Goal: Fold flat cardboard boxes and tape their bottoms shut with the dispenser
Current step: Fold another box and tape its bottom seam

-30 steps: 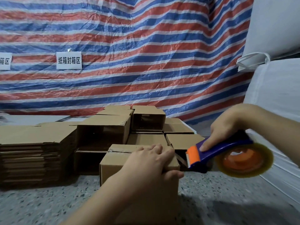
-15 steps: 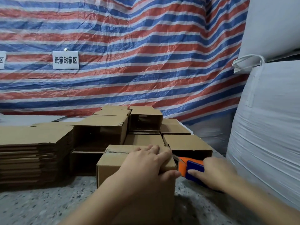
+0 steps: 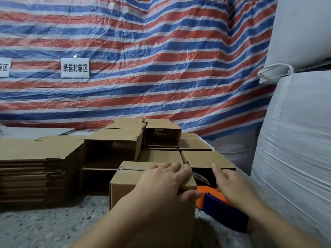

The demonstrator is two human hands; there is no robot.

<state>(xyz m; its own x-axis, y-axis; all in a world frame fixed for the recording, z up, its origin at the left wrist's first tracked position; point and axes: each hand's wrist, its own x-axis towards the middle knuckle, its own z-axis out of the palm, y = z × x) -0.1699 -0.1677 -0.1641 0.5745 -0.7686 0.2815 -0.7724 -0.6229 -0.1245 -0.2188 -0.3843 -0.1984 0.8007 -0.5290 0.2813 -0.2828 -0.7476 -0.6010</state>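
Pressing down on the taped cardboard box (image 3: 152,192), the left hand (image 3: 161,183) lies spread over its top, thumb hooked on the near right edge. Beside that box's right face, the right hand (image 3: 231,185) rests on the tape dispenser (image 3: 216,203), fingers fairly straight; whether they grip it I cannot tell. A clear tape tail (image 3: 198,175) juts off the corner. If left unpressed it could peel, and a slack left hand would let the box skid on the speckled floor (image 3: 44,228)
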